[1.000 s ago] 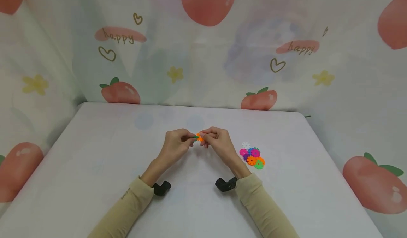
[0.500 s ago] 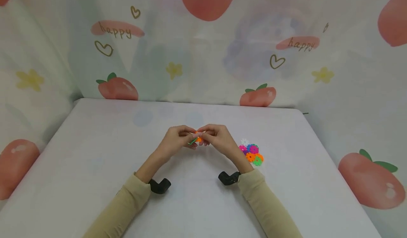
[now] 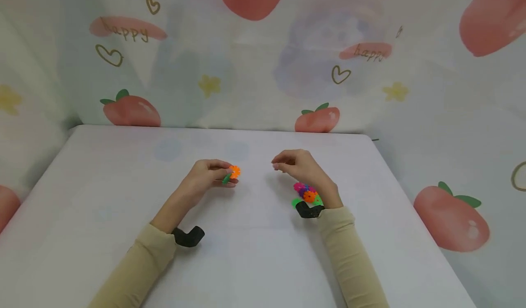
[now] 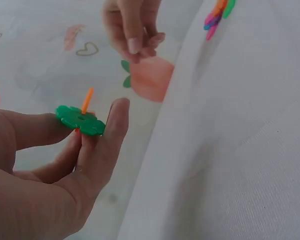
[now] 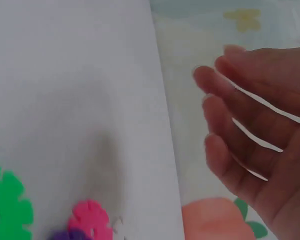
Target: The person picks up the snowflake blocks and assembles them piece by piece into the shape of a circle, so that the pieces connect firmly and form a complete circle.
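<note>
Between thumb and fingers, my left hand (image 3: 201,180) pinches a green snowflake disc (image 4: 80,120) joined crosswise with an orange snowflake disc (image 3: 234,172). In the left wrist view the orange disc shows edge-on, passing through the green one. My right hand (image 3: 302,166) hovers above the table to the right, its fingers loosely bent and holding nothing. Beneath that wrist lies a small pile of snowflake discs, among them a pink disc (image 5: 91,220), a green disc (image 5: 9,205) and a purple disc (image 5: 70,235). My right forearm and its wrist camera partly hide the pile.
A white-covered table (image 3: 246,253) spreads under both hands. A printed cloth backdrop (image 3: 246,61) with peaches, hearts and lettering rises at its back and sides. Black wrist cameras (image 3: 189,237) hang below both wrists, the right one close over the pile.
My hands were together at the discs; now they are apart. The right hand has let go and moved right, over the pile. The joined green and orange discs stay in my left hand.
</note>
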Demonstrator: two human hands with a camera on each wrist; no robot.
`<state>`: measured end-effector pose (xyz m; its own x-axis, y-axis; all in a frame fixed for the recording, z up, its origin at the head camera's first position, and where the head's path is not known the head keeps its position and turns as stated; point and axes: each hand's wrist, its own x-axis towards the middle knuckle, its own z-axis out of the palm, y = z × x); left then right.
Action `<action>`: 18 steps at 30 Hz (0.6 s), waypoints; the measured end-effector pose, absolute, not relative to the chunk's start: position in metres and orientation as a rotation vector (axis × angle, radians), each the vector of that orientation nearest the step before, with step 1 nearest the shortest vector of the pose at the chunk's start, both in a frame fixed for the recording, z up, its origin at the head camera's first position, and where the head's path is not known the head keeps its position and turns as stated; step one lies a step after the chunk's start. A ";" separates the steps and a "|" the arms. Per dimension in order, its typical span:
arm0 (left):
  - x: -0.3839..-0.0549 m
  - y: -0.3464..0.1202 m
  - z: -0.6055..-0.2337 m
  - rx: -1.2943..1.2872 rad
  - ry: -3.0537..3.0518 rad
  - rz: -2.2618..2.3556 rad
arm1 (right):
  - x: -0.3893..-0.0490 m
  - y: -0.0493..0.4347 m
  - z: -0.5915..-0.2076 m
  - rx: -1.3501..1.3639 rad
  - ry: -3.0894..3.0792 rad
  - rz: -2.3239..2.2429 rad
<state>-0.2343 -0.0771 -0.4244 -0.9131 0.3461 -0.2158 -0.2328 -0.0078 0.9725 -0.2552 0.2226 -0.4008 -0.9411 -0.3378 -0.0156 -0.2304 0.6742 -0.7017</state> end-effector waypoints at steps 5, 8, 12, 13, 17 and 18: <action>-0.236 -0.079 -0.422 0.042 1.871 1.972 | -0.263 0.256 -0.407 -0.350 2.838 -0.886; -0.236 -0.078 -0.421 0.020 1.868 1.969 | -0.266 0.273 -0.414 -0.268 2.843 -0.826; -0.235 -0.078 -0.420 0.026 1.875 1.980 | -0.267 0.290 -0.420 -0.178 2.801 -0.805; -0.234 -0.078 -0.420 0.029 1.881 1.983 | -0.267 0.292 -0.422 -0.160 2.786 -0.806; -0.233 -0.080 -0.420 0.059 1.919 1.988 | -0.267 0.297 -0.425 -0.100 2.715 -0.805; -0.233 -0.080 -0.421 0.066 1.926 1.989 | -0.267 0.298 -0.426 -0.092 2.703 -0.797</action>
<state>-0.2328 -0.0797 -0.4210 -0.9305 0.2933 -0.2195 -0.2288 0.0028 0.9735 -0.2665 0.2977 -0.4258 -0.9464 -0.1505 -0.2858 0.0287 0.8422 -0.5384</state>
